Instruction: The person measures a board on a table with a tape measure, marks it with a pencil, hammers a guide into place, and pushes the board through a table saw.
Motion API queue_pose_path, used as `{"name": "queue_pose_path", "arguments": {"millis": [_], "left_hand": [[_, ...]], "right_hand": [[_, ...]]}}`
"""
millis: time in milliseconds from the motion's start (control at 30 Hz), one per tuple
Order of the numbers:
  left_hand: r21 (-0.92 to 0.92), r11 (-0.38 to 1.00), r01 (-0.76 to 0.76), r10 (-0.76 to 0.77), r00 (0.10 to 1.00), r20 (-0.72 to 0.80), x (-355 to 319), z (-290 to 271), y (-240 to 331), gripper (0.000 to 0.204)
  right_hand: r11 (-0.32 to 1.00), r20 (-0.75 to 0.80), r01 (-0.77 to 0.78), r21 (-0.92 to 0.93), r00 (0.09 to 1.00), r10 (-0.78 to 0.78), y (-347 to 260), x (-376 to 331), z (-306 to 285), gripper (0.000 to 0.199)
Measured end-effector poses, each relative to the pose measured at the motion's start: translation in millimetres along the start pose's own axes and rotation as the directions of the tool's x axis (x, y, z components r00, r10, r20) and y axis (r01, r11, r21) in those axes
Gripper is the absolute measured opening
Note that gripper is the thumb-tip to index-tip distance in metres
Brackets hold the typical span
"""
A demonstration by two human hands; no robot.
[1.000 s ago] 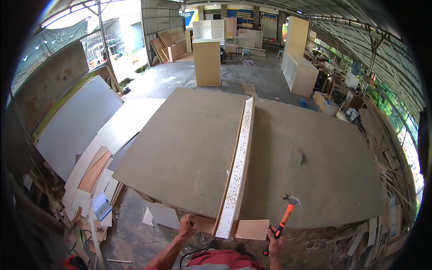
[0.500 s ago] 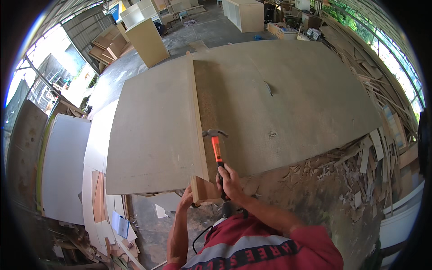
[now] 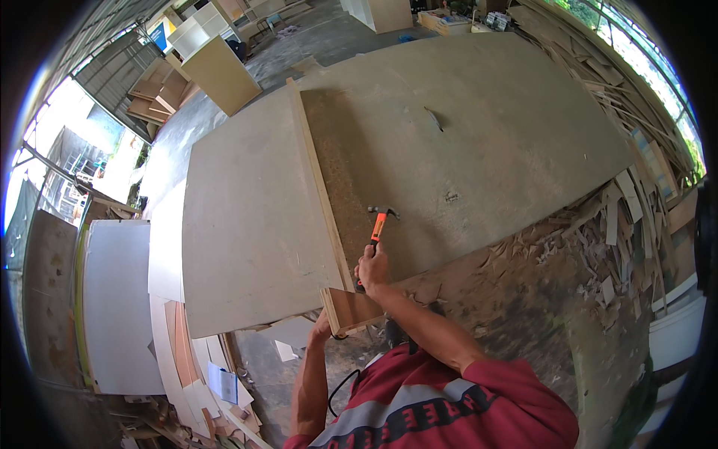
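My right hand (image 3: 372, 267) grips the orange handle of a claw hammer (image 3: 380, 224), whose steel head is raised above a large flat board (image 3: 479, 142). A long narrow strip (image 3: 318, 179) stands on edge across the board, running away from me. At its near end sits a small brown wooden block (image 3: 351, 308). My left hand (image 3: 323, 327) presses against that block from below, its fingers mostly hidden by the block. A second large flat board (image 3: 239, 217) lies left of the strip.
Wood offcuts and splinters (image 3: 598, 239) litter the ground to the right. White and brown panels (image 3: 120, 307) are stacked at the left. Plywood cabinets (image 3: 221, 71) stand on the concrete floor at the back. A black cable (image 3: 336, 389) hangs near my chest.
The view has swung left and tilted. My right hand has brought the hammer from the board's near right corner up over the board beside the strip. My left hand stays at the block.
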State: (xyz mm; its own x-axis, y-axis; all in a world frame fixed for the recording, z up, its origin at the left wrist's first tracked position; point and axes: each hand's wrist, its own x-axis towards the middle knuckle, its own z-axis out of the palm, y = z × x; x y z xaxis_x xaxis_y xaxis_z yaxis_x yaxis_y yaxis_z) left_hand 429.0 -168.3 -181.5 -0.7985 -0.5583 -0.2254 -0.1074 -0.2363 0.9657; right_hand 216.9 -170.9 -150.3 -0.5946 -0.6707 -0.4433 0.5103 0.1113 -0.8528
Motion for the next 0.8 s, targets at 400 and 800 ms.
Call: {"name": "queue_pose_path", "arguments": {"millis": [400, 800], "left_hand": [[-0.139, 0.980, 0.144, -0.145, 0.989, 0.003, -3, -21, -33, 0.040], [0.127, 0.967, 0.220, -0.222, 0.975, -0.003, -1, -32, -42, 0.044]], "right_hand": [[0.985, 0.081, -0.080, 0.151, 0.994, 0.068, -12, 48, 13, 0.019], [0.990, 0.179, 0.141, -0.027, 0.975, -0.134, -17, 109, 85, 0.023]]}}
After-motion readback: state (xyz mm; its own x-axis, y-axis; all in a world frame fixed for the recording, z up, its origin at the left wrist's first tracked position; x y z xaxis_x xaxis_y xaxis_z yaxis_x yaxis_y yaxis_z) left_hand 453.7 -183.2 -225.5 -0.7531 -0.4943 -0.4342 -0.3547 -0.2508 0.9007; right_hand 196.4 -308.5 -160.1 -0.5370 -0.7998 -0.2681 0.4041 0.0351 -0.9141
